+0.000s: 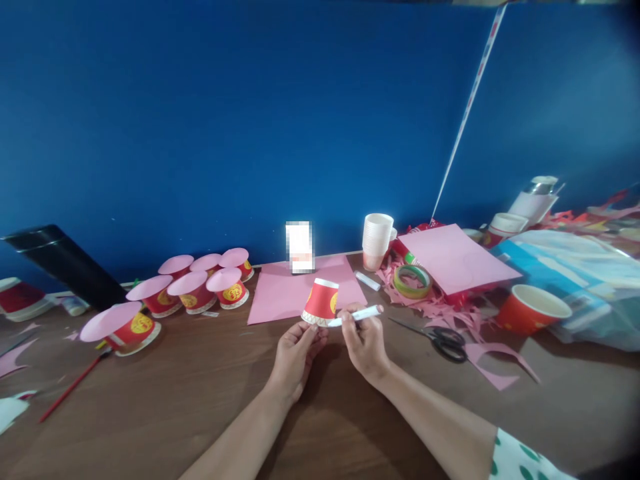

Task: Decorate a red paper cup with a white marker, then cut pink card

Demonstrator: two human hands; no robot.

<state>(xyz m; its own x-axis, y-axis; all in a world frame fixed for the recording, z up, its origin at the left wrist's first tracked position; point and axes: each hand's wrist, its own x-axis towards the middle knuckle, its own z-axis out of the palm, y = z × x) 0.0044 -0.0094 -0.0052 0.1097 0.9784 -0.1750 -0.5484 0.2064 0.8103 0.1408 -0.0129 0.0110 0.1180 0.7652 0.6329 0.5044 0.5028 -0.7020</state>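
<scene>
My left hand point(299, 352) pinches the rim of a red paper cup point(321, 300) turned upside down, with a yellow emblem on its side. A zigzag line runs around the cup's pale rim band. Between the fingers of my right hand point(364, 340) is a white marker pen point(361, 314), its tip at or very near the right end of that band. Behind the cup, a pink paper sheet point(277, 291) lies on the table. The marker's likely cap, a short white tube point(367, 281), rests past my right hand.
Several upturned cups with pink paper discs point(188, 283) stand at left, near a black bottle point(70, 263) and a red brush point(75, 387). To the right are stacked white cups point(377, 237), tape point(412, 281), scissors point(445, 341), pink scraps point(493, 370) and an orange cup point(533, 313).
</scene>
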